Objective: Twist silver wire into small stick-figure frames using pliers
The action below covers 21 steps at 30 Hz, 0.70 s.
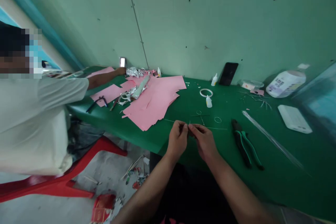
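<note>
Both my hands meet over the near edge of the green table, fingertips close together. A thin, pale wire (217, 128) runs through them and sticks out on either side. My left hand (179, 136) pinches it between thumb and fingers; my right hand (203, 138) pinches it just beside. Just beyond my fingers lie a small bent wire figure with a loop (201, 115) and a separate wire ring (217, 120). To the right of my right hand rest pliers (244, 143) with black and green handles, and a bundle of straight wires (270, 136).
Pink paper sheets (157, 98) and crumpled foil (135, 72) cover the table's left. Small glue bottles (209, 101), a tape ring (206, 92), a black phone (229, 73), a large white bottle (286, 83) and a white case (294, 119) stand around. A co-worker (34, 112) sits left.
</note>
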### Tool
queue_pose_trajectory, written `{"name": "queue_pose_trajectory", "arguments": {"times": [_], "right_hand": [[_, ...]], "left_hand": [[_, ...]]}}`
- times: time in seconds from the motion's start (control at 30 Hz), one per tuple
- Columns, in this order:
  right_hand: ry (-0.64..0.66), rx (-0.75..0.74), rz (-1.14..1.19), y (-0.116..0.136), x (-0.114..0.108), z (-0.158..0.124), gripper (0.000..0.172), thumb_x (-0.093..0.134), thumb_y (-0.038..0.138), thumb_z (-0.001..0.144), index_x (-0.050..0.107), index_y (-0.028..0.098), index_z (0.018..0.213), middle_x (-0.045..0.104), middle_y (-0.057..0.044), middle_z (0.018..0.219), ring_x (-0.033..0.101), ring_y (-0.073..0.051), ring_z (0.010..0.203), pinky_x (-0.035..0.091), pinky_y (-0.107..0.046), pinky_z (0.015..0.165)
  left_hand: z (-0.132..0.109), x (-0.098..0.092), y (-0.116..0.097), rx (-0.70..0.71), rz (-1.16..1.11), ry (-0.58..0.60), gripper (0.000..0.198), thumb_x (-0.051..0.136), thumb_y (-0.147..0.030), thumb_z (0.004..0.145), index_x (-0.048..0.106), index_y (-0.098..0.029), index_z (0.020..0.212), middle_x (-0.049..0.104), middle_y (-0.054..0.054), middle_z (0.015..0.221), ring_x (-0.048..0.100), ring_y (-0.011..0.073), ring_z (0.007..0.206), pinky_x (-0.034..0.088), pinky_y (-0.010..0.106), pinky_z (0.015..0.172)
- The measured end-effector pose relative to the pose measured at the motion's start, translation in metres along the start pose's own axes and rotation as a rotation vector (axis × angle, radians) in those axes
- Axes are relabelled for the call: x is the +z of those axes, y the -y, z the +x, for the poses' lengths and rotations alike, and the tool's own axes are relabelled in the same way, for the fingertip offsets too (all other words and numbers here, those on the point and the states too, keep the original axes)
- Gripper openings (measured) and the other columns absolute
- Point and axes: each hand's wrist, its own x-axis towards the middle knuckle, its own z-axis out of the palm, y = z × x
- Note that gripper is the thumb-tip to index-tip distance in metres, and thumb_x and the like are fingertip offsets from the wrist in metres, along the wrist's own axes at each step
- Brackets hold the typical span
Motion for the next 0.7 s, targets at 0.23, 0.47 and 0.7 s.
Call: {"name": "queue_pose_trajectory", "arguments": {"times": [0.23,0.47,0.7], "right_hand": [[-0.066,0.025,-0.01,0.003,0.004,-0.004,0.022,0.078,0.037,0.065,0.069,0.017,0.062,0.061,0.0,0.058,0.053,-0.014,0.059,0.042,-0.029,0.059],[-0.03,0.013,-0.076,0.009,0.001,-0.007,0.022,0.078,0.038,0.067,0.071,0.017,0.068,0.062,-0.001,0.062,0.054,-0.014,0.062,0.041,-0.028,0.061],[0.006,-0.021,-0.098,0.014,-0.001,-0.007,0.024,0.076,0.041,0.069,0.071,0.017,0.07,0.063,-0.001,0.063,0.055,-0.014,0.063,0.043,-0.028,0.062]], "left_hand": [[-0.002,-0.001,0.003,0.012,0.007,-0.036,0.013,0.048,-0.029,0.091,0.048,-0.019,0.083,0.053,-0.001,0.07,0.053,0.0132,0.064,0.042,0.027,0.061],[-0.003,-0.001,-0.001,0.031,0.005,-0.096,0.015,0.049,-0.029,0.092,0.05,-0.018,0.082,0.053,-0.001,0.072,0.05,0.0118,0.063,0.042,0.025,0.06],[-0.007,0.001,-0.007,0.064,-0.038,-0.056,0.017,0.058,-0.033,0.087,0.059,-0.016,0.084,0.06,0.0,0.069,0.055,0.0115,0.06,0.043,0.023,0.056]]}}
